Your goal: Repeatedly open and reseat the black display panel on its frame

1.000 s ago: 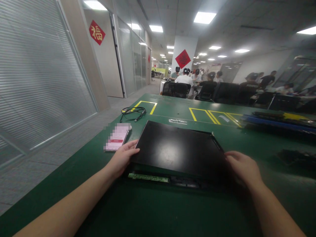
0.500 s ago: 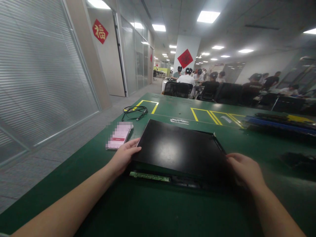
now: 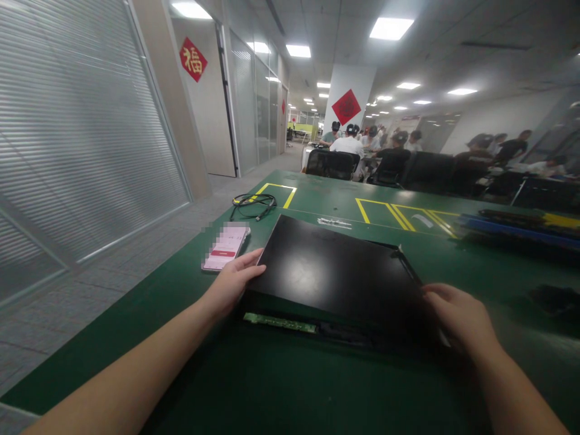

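Note:
A flat black screen panel with a glossy patch of reflected light lies at a slant over a black frame. My left hand is closed on the panel's left edge, thumb on top and fingers along the side. At the right edge, my right hand pinches the panel, its fingertips partly hidden, so I cannot tell whether it grips the frame too. Along the near side, a green circuit board strip shows below the panel in the dark frame.
A phone lies left of the panel on the green table, with a coiled black cable beyond. A blue tray of dark parts stands far right. Yellow tape marks the far side; people sit behind it.
The view has turned slightly left, so everything sits a little further right in the picture. Both hands keep their hold on the panel, which has barely moved.

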`<action>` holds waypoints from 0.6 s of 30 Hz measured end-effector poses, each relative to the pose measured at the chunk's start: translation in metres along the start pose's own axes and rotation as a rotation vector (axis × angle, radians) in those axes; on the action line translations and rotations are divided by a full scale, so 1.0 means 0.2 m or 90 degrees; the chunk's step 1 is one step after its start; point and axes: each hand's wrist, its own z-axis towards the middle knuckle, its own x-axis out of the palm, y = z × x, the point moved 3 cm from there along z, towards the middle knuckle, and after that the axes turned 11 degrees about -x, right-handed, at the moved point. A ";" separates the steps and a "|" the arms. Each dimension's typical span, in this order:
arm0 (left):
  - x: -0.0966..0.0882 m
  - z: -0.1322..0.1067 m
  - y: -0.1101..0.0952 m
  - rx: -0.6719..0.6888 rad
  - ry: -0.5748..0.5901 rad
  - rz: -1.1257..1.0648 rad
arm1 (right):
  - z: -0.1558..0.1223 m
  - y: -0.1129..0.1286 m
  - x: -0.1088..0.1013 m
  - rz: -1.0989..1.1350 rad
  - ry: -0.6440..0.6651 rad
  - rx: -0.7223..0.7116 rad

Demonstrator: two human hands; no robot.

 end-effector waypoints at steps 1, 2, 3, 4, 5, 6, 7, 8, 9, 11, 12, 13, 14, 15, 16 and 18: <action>0.00 0.00 0.00 0.009 0.003 0.003 | 0.00 0.00 0.00 0.000 0.001 0.002; -0.01 0.00 0.00 0.016 0.007 0.009 | 0.00 0.00 0.00 0.000 0.003 0.002; -0.01 0.01 -0.01 0.020 0.008 0.017 | 0.00 0.01 -0.01 0.001 0.006 0.002; -0.02 0.01 -0.01 0.024 0.005 0.031 | -0.01 0.02 -0.01 0.001 0.010 0.004; -0.03 0.01 -0.01 0.030 -0.004 0.051 | -0.01 0.03 -0.01 0.001 0.013 0.007; -0.04 0.01 -0.01 0.040 -0.017 0.078 | -0.01 0.03 -0.02 0.001 0.017 0.011; -0.05 0.02 -0.02 0.055 -0.033 0.110 | -0.02 0.04 -0.02 0.001 0.019 0.015; -0.06 0.02 -0.03 0.071 -0.050 0.144 | -0.02 0.05 -0.02 0.000 0.021 0.018; -0.07 0.02 -0.03 0.087 -0.065 0.176 | -0.02 0.05 -0.03 0.000 0.023 0.020; -0.08 0.03 -0.04 0.100 -0.081 0.233 | -0.01 0.05 -0.02 -0.001 0.028 0.021; -0.09 0.04 -0.04 0.099 -0.085 0.259 | -0.01 0.04 -0.02 -0.001 0.028 0.021; -0.10 0.05 -0.04 0.098 -0.088 0.284 | -0.01 0.04 -0.02 -0.001 0.025 0.019; -0.10 0.06 -0.03 0.097 -0.090 0.311 | -0.01 0.03 -0.02 -0.001 0.020 0.016; -0.11 0.07 -0.03 0.098 -0.093 0.337 | -0.01 0.03 -0.02 -0.001 0.012 0.012; -0.11 0.07 -0.03 0.100 -0.095 0.360 | -0.01 0.02 -0.01 0.001 0.005 0.009; -0.11 0.08 -0.02 0.105 -0.095 0.395 | -0.01 0.02 -0.01 0.004 -0.001 0.010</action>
